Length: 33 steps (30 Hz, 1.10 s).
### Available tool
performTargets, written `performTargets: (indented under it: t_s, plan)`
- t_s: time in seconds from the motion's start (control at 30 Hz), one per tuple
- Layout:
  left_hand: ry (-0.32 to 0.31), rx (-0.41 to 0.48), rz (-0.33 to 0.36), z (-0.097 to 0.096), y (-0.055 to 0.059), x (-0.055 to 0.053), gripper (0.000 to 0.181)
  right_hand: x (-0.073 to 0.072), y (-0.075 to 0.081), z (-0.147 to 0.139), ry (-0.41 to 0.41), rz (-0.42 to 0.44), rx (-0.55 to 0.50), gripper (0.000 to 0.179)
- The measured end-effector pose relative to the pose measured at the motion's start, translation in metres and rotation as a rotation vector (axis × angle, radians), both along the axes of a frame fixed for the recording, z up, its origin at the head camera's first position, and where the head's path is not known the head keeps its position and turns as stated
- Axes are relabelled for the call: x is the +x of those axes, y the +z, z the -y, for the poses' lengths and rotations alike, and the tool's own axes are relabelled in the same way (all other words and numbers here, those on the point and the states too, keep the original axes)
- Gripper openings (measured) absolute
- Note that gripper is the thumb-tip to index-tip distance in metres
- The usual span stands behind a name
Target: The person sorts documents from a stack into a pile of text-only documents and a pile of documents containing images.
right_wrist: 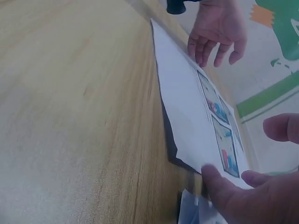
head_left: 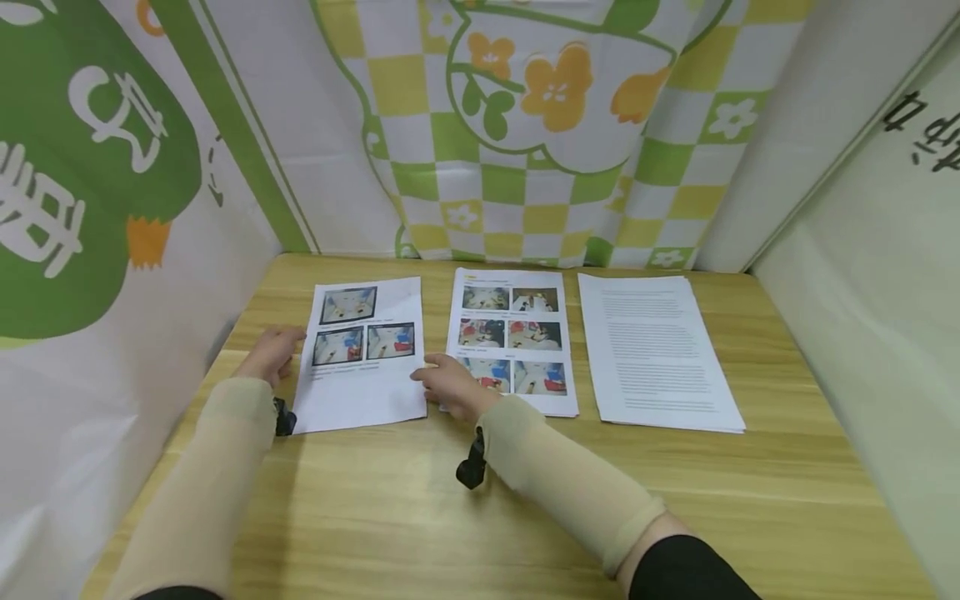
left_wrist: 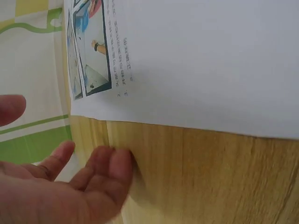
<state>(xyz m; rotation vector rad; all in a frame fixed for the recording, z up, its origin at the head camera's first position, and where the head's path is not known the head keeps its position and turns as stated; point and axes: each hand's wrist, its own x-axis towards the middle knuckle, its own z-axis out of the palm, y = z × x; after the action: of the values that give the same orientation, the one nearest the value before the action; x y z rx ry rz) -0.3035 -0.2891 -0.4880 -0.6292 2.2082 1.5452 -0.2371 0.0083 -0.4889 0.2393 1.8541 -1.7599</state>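
Observation:
A printed sheet of paper [head_left: 367, 400] with three pictures lies at the left of the table. Beside its left edge is my left hand [head_left: 272, 353], fingers loosely bent and holding nothing; the left wrist view shows bare wood between the fingertips [left_wrist: 120, 163] and the paper's edge. My right hand [head_left: 457, 385] is at the same sheet's right edge, fingertips right at the margin and thumb raised apart in the right wrist view. That hand also overlaps the lower left of a middle stack of papers [head_left: 517, 406] printed with several pictures.
A stack of text pages [head_left: 660, 350] lies slightly turned at the right. The wooden table [head_left: 420, 517] meets a patterned curtain [head_left: 525, 167] at the back, with white walls [head_left: 862, 275] at both sides. Black wrist cameras [head_left: 472, 465] sit under the sleeves.

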Motion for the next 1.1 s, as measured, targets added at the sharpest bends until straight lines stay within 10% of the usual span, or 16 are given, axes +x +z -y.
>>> performTargets:
  t_s: [0.37,0.7,0.9,1.1]
  plan:
    - [-0.033,-0.047,0.031,-0.02,0.005,-0.008,0.059,0.001,0.004,0.007,-0.019,-0.045,-0.028,0.057]
    - [-0.05,-0.155,-0.093,-0.003,0.001,-0.008,0.046,0.002,0.0,0.006,0.028,-0.077,0.024,0.054]
    - [-0.082,-0.086,-0.102,0.008,0.007,0.001,0.044,0.007,-0.001,0.008,0.013,-0.157,0.13,0.054]
    - [-0.061,-0.015,-0.091,0.018,0.002,0.007,0.044,0.01,-0.004,0.012,-0.099,-0.086,0.019,0.057]
